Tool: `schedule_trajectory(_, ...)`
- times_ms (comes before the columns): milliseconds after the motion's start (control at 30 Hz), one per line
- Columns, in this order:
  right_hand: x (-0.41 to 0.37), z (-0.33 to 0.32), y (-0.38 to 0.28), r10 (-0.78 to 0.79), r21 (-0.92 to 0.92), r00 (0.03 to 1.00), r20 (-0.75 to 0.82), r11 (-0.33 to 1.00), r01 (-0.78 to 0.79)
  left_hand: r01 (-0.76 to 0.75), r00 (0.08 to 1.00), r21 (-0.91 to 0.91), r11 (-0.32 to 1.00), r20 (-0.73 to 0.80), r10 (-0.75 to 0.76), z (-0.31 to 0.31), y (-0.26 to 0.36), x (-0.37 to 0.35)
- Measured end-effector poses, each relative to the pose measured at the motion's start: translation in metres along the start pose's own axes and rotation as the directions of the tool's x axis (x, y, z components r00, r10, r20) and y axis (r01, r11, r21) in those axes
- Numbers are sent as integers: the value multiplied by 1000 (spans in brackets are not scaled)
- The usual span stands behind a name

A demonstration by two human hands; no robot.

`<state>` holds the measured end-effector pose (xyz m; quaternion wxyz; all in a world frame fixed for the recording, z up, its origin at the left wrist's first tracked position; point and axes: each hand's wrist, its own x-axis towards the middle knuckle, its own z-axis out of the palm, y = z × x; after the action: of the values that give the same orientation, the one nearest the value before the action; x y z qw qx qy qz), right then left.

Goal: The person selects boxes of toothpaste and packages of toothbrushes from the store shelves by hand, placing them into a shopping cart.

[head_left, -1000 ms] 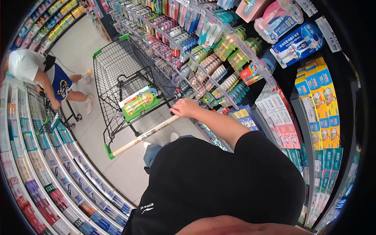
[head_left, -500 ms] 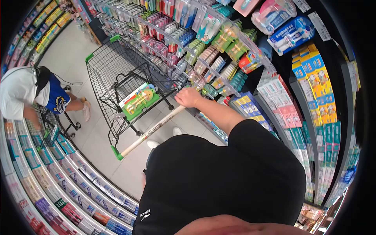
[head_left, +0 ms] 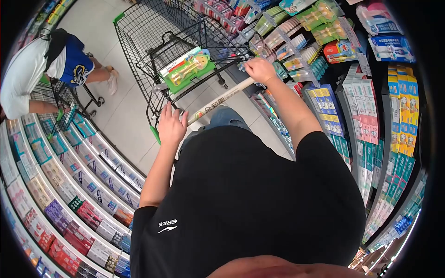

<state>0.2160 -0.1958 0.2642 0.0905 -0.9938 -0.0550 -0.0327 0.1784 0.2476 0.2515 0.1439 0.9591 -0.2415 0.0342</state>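
My right hand (head_left: pixel 260 70) is closed around the right end of the cream handle bar (head_left: pixel 221 100) of a black wire shopping cart (head_left: pixel 153 41). At the bar's left end is my left hand (head_left: pixel 172 124), its fingers stretched out and apart; it appears to touch the bar, though its palm side is hidden. Just beyond the handle, a green-and-white toothbrush pack (head_left: pixel 185 72) lies on the cart's fold-down seat part.
A person in a white top and blue shorts (head_left: pixel 76 60) stands at the left, a hand at another wire cart (head_left: pixel 55 99). Shelves of boxed goods (head_left: pixel 83 185) curve along the left. Hanging packs (head_left: pixel 324 21) and stacked yellow boxes (head_left: pixel 402 109) line the right.
My left hand has come into view and up to the handle's left end. My right hand stays on the bar. The cart now appears higher and farther right in view.
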Motion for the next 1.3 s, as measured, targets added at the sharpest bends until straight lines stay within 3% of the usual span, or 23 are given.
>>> schedule_trajectory(67,1,-2,0,-14,-7,1000,-5,1000,14,-49,999,-5,999,-2,49,-2,-4,-2)
schedule_trajectory(133,2,-4,-2,-18,-31,999,35,999,19,-177,982,-120,977,39,183,-9,-6,0)
schedule_trajectory(167,4,-10,-5,-6,-46,995,97,999,11,-143,980,-140,980,117,160,-12,-4,0)
schedule_trajectory(267,7,-5,-2,34,23,997,76,999,-36,-64,932,-116,991,349,101,-22,1,9)
schedule_trajectory(400,22,-2,-7,-13,22,1000,19,1000,13,-121,948,-158,980,275,161,-15,-20,19)
schedule_trajectory(567,37,10,-19,20,69,999,-33,997,-18,-42,904,-147,988,416,100,-37,-39,46)
schedule_trajectory(867,61,12,-39,112,198,989,-100,976,-90,-45,889,-87,995,451,80,-36,-79,77)
schedule_trajectory(933,66,11,-39,105,253,989,-108,964,-75,34,862,-98,995,507,20,-35,-85,85)
schedule_trajectory(1000,71,5,-33,155,307,985,-73,943,-126,-6,851,-98,995,523,56,-37,-87,90)
schedule_trajectory(1100,80,-5,-20,497,783,827,-264,611,-118,-54,853,-105,993,513,100,-42,-85,99)
schedule_trajectory(1133,83,-17,-9,556,782,749,-362,618,-80,-70,865,-109,992,488,114,-43,-85,99)
schedule_trajectory(1167,86,-26,5,692,863,653,-308,492,-114,-59,866,-108,992,489,105,-42,-85,100)
schedule_trajectory(1200,89,-37,24,705,809,532,-470,585,-60,-66,877,-104,992,469,107,-41,-84,102)
schedule_trajectory(1267,84,-83,49,724,727,407,-556,662,-184,-61,888,-102,993,449,101,-40,-86,104)
schedule_trajectory(1300,85,-86,77,725,729,341,-598,670,-145,-61,892,-101,993,440,99,-39,-85,106)
